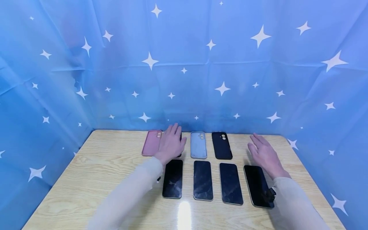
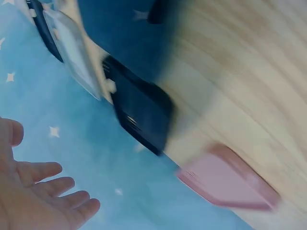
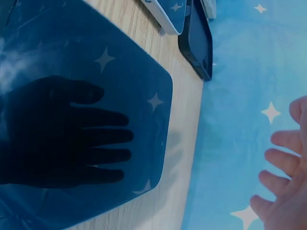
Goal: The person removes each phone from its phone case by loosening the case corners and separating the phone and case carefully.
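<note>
My left hand (image 1: 171, 142), fingers extended, is over a dark phone case (image 2: 141, 108) that it mostly hides in the head view. Left of it lies a pink phone case (image 1: 150, 147); to the right are a light blue case (image 1: 198, 147) and a black case (image 1: 222, 147). My right hand (image 1: 265, 156) hovers empty, fingers loosely straight, beyond the rightmost phone (image 1: 256, 183). That phone's dark screen mirrors the hand in the right wrist view. Other phones lie screen up in the front row: a left one (image 1: 173, 179), a second (image 1: 203, 180) and a third (image 1: 231, 183).
The wooden table (image 1: 115, 159) ends at the back against a blue curtain (image 1: 184, 83) with white stars. The cases lie close to that back edge. A bright light reflection falls on the tabletop in front of the phones.
</note>
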`<move>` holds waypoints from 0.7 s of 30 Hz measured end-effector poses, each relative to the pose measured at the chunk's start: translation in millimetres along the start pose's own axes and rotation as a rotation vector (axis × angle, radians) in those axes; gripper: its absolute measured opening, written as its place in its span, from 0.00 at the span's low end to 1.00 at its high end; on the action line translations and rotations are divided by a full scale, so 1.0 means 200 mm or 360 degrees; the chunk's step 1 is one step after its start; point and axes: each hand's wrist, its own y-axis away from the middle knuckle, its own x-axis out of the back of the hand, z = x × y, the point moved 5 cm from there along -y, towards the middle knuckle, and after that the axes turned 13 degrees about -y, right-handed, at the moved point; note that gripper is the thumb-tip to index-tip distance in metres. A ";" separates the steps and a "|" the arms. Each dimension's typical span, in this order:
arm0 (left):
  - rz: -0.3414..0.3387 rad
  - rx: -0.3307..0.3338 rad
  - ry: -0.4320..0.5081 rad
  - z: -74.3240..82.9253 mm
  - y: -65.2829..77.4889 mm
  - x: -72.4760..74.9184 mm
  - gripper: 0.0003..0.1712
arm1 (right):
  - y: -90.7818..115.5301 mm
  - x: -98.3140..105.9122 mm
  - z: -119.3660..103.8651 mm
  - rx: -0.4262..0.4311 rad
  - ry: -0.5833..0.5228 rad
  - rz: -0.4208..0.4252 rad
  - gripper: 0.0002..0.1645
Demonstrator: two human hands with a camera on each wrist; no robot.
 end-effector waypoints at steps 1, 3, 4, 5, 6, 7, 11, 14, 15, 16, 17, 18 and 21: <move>-0.0003 0.0008 0.0019 -0.03 0.01 0.00 0.36 | 0.00 0.00 0.00 0.0017 0.0014 0.0005 0.39; -0.0026 0.0027 0.0008 -0.10 0.03 -0.01 0.37 | 0.01 0.01 0.00 0.0055 0.0041 0.0017 0.38; -0.0030 0.0036 -0.0011 -0.14 0.04 -0.02 0.37 | 0.01 0.02 0.01 0.0079 0.0058 0.0027 0.37; -0.0027 0.0038 -0.0041 -0.17 0.05 -0.02 0.37 | 0.01 0.02 0.01 0.0091 0.0066 0.0030 0.37; -0.0028 0.0042 -0.0064 -0.20 0.06 -0.02 0.37 | 0.01 0.02 0.01 0.0099 0.0075 0.0034 0.37; -0.0023 0.0043 -0.0085 -0.23 0.08 -0.02 0.37 | 0.01 0.02 0.02 0.0109 0.0084 0.0037 0.37; 0.0014 0.0080 -0.0098 -0.33 0.12 -0.03 0.37 | 0.01 0.03 0.03 0.0135 0.0110 0.0044 0.36; 0.0002 0.0111 -0.0078 -0.40 0.15 -0.05 0.38 | 0.01 0.03 0.03 0.0135 0.0138 0.0033 0.37; 0.0000 0.0119 -0.0077 -0.42 0.16 -0.05 0.38 | 0.01 0.03 0.04 0.0130 0.0152 0.0025 0.38; 0.0002 0.0129 -0.0079 -0.44 0.17 -0.05 0.38 | 0.01 0.03 0.04 0.0128 0.0166 0.0021 0.38; 0.0001 0.0138 -0.0079 -0.46 0.18 -0.05 0.38 | 0.01 0.03 0.04 0.0125 0.0182 0.0016 0.38; 0.0002 0.0146 -0.0080 -0.47 0.19 -0.05 0.38 | 0.01 0.04 0.05 0.0121 0.0194 0.0012 0.39; -0.0004 0.0175 -0.0087 -0.52 0.22 -0.06 0.39 | 0.02 0.05 0.06 0.0117 0.0217 -0.0002 0.40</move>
